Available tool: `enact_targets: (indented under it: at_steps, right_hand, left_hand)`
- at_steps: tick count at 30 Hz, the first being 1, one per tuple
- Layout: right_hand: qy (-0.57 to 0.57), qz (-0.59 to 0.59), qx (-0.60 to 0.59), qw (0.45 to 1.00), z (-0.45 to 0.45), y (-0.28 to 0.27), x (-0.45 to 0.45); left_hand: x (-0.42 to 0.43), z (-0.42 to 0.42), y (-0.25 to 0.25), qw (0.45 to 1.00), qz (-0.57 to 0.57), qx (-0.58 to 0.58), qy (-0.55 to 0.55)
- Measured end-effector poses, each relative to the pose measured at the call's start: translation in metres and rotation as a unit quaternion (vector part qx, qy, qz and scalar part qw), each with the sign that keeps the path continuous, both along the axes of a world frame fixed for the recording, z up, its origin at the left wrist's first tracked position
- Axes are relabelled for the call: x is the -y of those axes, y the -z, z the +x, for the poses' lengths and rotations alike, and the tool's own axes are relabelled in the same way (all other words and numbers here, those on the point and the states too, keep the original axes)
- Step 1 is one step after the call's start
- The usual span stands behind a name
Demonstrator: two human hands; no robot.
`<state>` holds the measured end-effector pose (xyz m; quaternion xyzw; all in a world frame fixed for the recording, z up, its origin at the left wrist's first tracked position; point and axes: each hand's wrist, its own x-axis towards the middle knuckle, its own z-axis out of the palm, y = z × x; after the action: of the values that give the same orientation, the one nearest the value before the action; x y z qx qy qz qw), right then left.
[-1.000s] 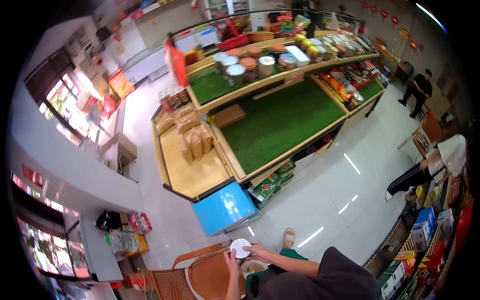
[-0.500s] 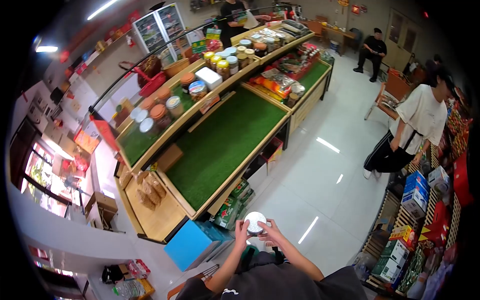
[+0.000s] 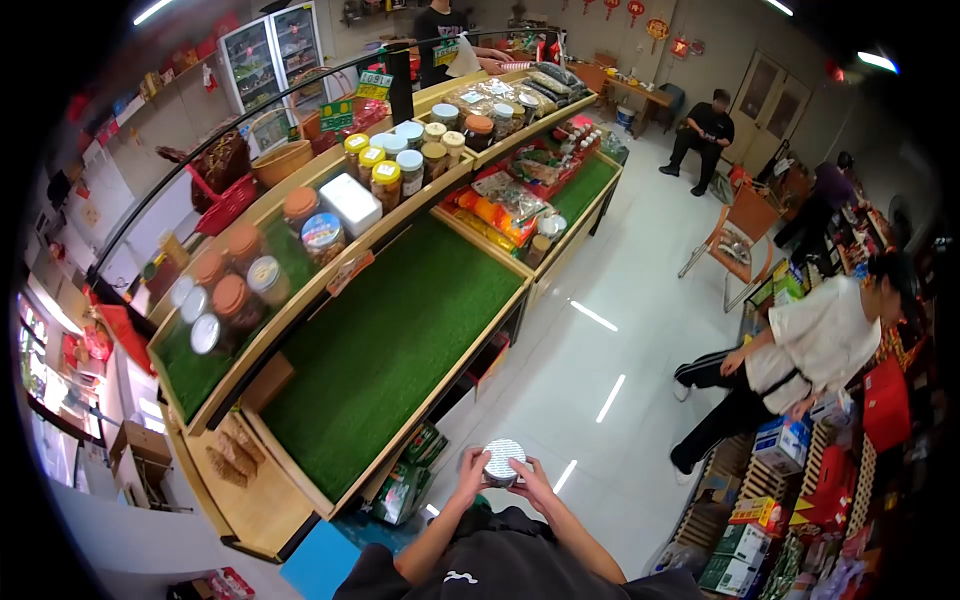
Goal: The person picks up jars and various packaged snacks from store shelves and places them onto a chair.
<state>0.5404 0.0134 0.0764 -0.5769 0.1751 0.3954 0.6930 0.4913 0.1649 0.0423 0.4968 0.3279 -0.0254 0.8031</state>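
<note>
Held in front of my body is a jar with a round, silvery-white lid that faces up toward me. My left hand is closed around its left side, and my right hand grips it from the right, with a thumb at the lid's edge. Most of the jar's body is hidden under the lid and my fingers. The nearest furniture is a wooden display stand lined with green artificial grass, ahead and to the left of my hands.
Several lidded jars and a white box stand on the stand's upper shelf. Bagged goods lie at its near end. A person in a white shirt bends by the right-hand racks, near stacked boxes. A chair stands farther back.
My view has shifted, and the stand now sits farther left and lower. The jar stays in both hands. The person on the right has bent over toward the racks.
</note>
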Motion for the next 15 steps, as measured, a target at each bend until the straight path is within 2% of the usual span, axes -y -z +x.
enact_targets:
  at_steps: [5, 8, 11, 13, 15]
  right_hand:
    - [-0.056, -0.019, 0.015, 0.998, 0.086, -0.009, -0.033]
    - [-0.012, -0.026, 0.001, 1.0, 0.12, -0.011, -0.043]
    - [-0.006, -0.027, -0.022, 0.999, 0.152, -0.017, -0.042]
    - [0.001, -0.02, -0.028, 0.999, 0.179, -0.001, -0.033]
    - [0.019, -0.019, -0.051, 0.998, 0.209, 0.008, -0.025]
  left_hand:
    - [-0.034, 0.077, -0.006, 0.999, -0.04, -0.007, 0.013]
    - [-0.041, 0.116, -0.017, 0.999, -0.024, -0.021, 0.031]
    - [-0.038, 0.155, -0.007, 0.999, -0.011, -0.029, 0.031]
    - [-0.034, 0.184, 0.002, 0.998, -0.005, -0.036, 0.044]
    - [-0.028, 0.216, 0.005, 0.992, -0.025, -0.091, 0.082]
